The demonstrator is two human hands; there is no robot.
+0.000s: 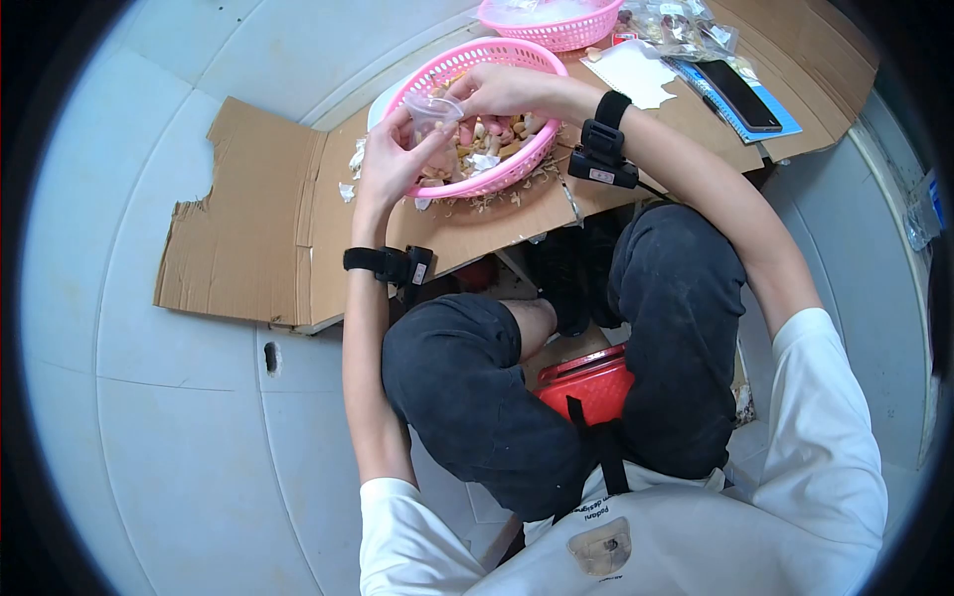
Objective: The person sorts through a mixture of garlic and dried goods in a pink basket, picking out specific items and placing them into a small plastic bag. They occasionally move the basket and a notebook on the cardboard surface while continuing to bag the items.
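Note:
A small clear plastic bag is stretched between my two hands above a pink plastic basket. My left hand pinches the bag's left side between thumb and fingers. From the right, my right hand has its fingertips closed at the bag's upper edge. Under the hands, the basket holds many small pieces in pink, tan, white and brown. Scraps of white material lie among them. Part of the basket's contents is hidden by the hands and the bag.
Cardboard covers the work surface, with shavings around the basket. A second pink basket stands behind. At the right are white paper, clear bags, and a phone on a blue notebook. A red container sits between my legs.

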